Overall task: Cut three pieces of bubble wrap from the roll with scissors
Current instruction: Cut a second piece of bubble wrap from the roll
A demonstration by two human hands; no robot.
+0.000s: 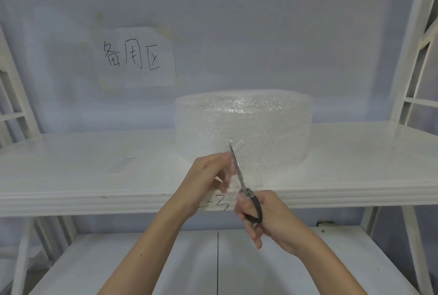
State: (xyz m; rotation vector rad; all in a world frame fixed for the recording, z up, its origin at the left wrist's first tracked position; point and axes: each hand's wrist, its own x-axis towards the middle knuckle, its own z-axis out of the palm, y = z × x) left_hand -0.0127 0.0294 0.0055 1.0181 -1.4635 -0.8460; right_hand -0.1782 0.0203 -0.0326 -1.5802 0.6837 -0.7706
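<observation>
A wide roll of clear bubble wrap (pixel 244 126) stands on the white shelf (pixel 94 176), right of centre. A loose sheet from it hangs forward over the shelf's front edge. My left hand (pixel 208 173) pinches that sheet at its left side. My right hand (pixel 265 219) grips black-handled scissors (pixel 239 176), their blades nearly closed and pointing up and away through the sheet, just right of my left fingers.
A paper sign (pixel 136 57) with handwritten characters is taped to the back wall. White frame posts (pixel 410 57) rise on both sides. A lower shelf (pixel 213 266) lies below my arms. Handwritten marks sit on the shelf's front edge.
</observation>
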